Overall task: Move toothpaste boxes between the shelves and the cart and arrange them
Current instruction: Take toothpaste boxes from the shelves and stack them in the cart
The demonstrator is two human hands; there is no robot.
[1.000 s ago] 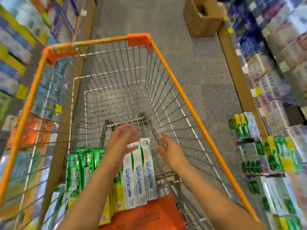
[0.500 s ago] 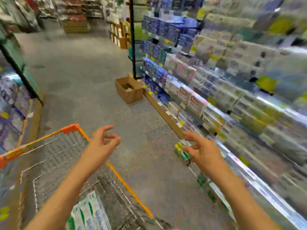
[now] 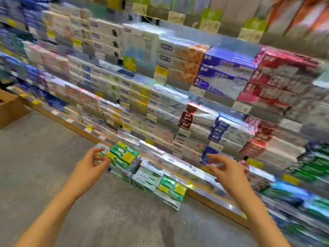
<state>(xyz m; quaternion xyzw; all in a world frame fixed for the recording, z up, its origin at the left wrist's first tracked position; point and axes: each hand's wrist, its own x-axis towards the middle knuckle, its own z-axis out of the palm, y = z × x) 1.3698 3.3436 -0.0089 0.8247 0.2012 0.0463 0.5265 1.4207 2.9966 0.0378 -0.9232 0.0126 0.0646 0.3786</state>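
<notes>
We now face the shelves (image 3: 178, 107) square on; half a second ago they ran off to our right, and the orange-rimmed cart with its white and green boxes sat at lower left. The cart has dropped out of view entirely. The cardboard carton (image 3: 8, 109), earlier standing mid-aisle ahead, is cut off at the left edge.

Our left hand (image 3: 90, 166) has come across from above the cart rim to the lowest shelf, its fingers loosely spread and holding nothing, fingertips close to the end of a stack of green and yellow toothpaste boxes (image 3: 122, 154) that juts out from the bottom shelf. Whether they touch the stack, we cannot tell through the blur. Our right hand (image 3: 226, 168) is also empty, fingers parted and lightly bent, raised in front of the blue and white boxes (image 3: 207, 154) further right on the same level.

A second green and yellow stack (image 3: 171, 188) sits lower right of the first, at the shelf's front edge.

Motion smears nearly every label; brand names are unreadable, and the right-hand shelves dissolve into streaks of green, blue and red.
</notes>
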